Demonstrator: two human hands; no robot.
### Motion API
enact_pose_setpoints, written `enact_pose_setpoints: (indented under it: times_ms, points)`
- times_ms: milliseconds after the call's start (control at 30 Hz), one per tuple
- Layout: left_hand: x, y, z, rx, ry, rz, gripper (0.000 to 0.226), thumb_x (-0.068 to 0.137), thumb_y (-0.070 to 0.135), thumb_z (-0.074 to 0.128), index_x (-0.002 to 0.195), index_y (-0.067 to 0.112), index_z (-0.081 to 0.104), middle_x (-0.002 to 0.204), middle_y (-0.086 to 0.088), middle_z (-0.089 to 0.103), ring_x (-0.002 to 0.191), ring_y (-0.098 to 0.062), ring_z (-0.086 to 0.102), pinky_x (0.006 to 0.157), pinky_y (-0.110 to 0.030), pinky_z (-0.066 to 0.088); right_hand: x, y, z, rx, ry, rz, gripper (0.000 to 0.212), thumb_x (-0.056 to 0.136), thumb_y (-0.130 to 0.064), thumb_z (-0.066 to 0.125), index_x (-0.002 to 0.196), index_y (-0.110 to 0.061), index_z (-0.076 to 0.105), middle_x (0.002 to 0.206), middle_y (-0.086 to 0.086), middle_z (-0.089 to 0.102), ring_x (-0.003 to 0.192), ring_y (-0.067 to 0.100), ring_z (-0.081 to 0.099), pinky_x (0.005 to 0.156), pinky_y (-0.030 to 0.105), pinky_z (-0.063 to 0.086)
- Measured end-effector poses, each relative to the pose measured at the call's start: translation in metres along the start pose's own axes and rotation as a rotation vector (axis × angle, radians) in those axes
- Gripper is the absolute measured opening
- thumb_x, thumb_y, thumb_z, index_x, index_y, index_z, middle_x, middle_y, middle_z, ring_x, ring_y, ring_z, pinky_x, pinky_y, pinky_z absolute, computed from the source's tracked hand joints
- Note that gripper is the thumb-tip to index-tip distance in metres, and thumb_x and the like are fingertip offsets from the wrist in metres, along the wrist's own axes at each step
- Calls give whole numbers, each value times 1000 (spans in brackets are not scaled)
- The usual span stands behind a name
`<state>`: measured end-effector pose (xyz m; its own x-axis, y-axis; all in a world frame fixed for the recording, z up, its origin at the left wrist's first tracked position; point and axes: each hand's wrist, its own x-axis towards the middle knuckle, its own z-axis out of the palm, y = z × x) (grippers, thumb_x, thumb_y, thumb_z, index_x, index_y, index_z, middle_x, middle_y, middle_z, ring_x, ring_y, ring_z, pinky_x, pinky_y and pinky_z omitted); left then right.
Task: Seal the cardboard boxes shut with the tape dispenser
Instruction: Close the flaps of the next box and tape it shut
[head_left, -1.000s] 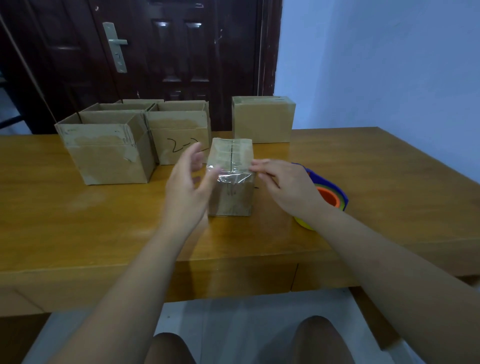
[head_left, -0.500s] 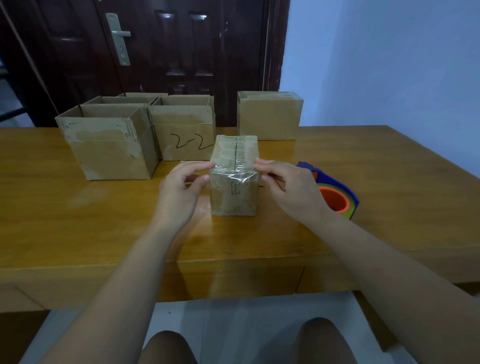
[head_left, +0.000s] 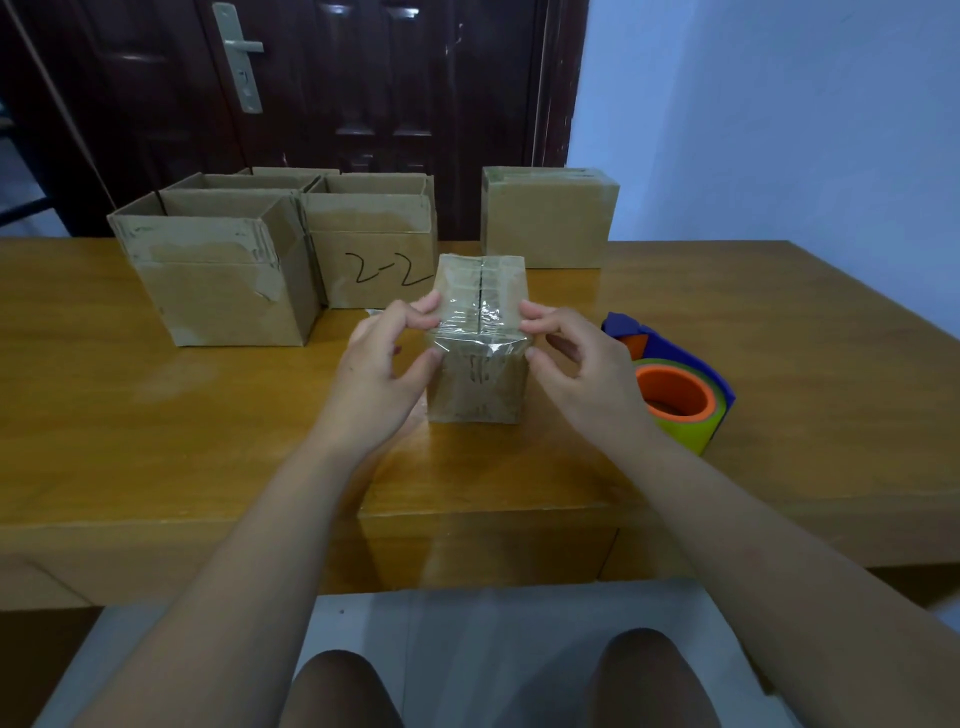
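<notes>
A small closed cardboard box (head_left: 480, 387) stands upright on the wooden table (head_left: 156, 426), right in front of me. A strip of clear, wrinkled tape (head_left: 475, 327) runs over its top seam and down the near face. My left hand (head_left: 376, 376) pinches the box's top left edge, fingers on the tape and thumb on the front corner. On the top right edge my right hand (head_left: 584, 374) does the same. The tape dispenser (head_left: 680, 397), blue with an orange core and yellow-green roll, lies on the table just right of my right hand, held by neither.
Two open cardboard boxes stand at the back left, a plain one (head_left: 223, 291) and one marked "2-2" (head_left: 371, 260). A closed box (head_left: 548, 228) sits at the back, right of centre. Behind the table are a dark door (head_left: 363, 78) and a pale wall (head_left: 779, 130).
Both hands have closed in on the small box's top near edge. The left hand, open beside the box a second ago, now pinches the taped edge. The dispenser has not moved.
</notes>
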<state>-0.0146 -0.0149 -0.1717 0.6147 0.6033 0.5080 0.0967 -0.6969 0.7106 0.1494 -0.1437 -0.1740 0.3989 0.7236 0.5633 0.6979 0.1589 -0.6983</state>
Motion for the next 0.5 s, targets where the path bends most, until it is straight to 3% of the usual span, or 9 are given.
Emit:
enact_pose_setpoints:
  times_ms: [200, 367, 500]
  points:
    - [0, 1, 2, -79, -15, -11, 28, 93, 15, 57, 95, 41, 47, 137, 17, 47, 132, -9, 39, 104, -42, 41, 5, -4, 2, 156, -73, 108, 20, 91, -6, 58, 91, -26, 54, 140, -2, 51, 130, 7, 45, 108, 28, 40]
    - [3, 0, -1, -229, -29, -78, 20, 90, 11, 60, 94, 30, 54, 133, 16, 52, 124, 4, 44, 105, -41, 41, 8, -1, 8, 190, -37, 101, 18, 90, -9, 60, 89, -25, 52, 133, -2, 54, 127, 10, 48, 104, 33, 45]
    - [5, -2, 1, -258, -18, -100, 16, 89, 15, 63, 93, 28, 55, 131, 17, 54, 121, 4, 47, 104, -42, 42, 8, 3, 13, 240, -3, 91, 19, 89, -8, 60, 88, -25, 52, 125, -7, 56, 126, 11, 50, 104, 38, 46]
